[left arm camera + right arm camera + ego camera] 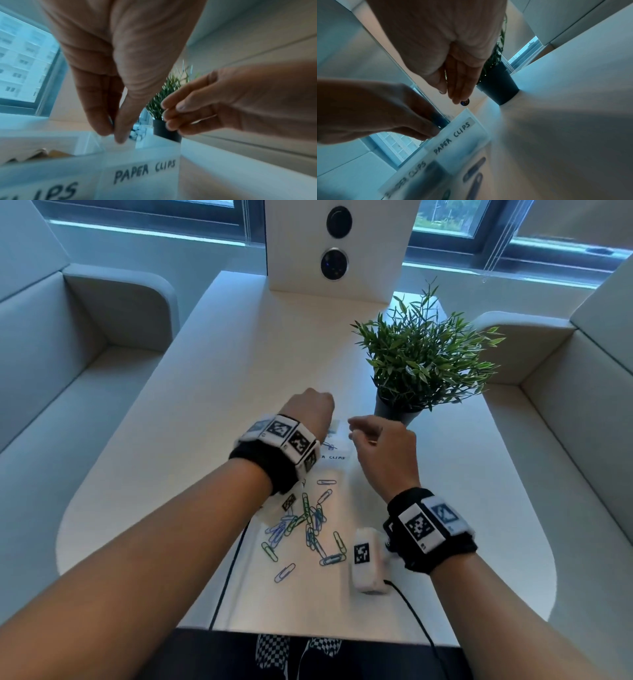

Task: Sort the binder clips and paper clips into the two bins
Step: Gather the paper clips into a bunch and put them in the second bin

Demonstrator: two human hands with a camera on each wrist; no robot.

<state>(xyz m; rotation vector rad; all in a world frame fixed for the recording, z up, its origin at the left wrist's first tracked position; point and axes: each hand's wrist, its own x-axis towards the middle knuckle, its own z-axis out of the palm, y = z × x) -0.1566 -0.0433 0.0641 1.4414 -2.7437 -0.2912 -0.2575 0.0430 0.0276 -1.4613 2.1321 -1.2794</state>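
Two frosted white bins stand side by side, mostly hidden behind my hands in the head view. The right one is marked PAPER CLIPS (144,171) and holds a few clips (137,132). The left bin (51,175) has gold-coloured pieces inside. My left hand (113,134) hovers over the paper clip bin and pinches a small dark blue paper clip (439,119) at its fingertips. My right hand (354,433) hangs just right of it with loosely bent fingers (458,88), and I see nothing in it. A heap of blue and green paper clips (308,525) lies on the table nearer to me.
A potted plant (424,354) stands right behind the bins, close to my right hand. A white panel (335,244) with two round black fittings rises at the table's far end. Cushioned seats (68,354) flank the white table (205,371). Black cables run off its near edge.
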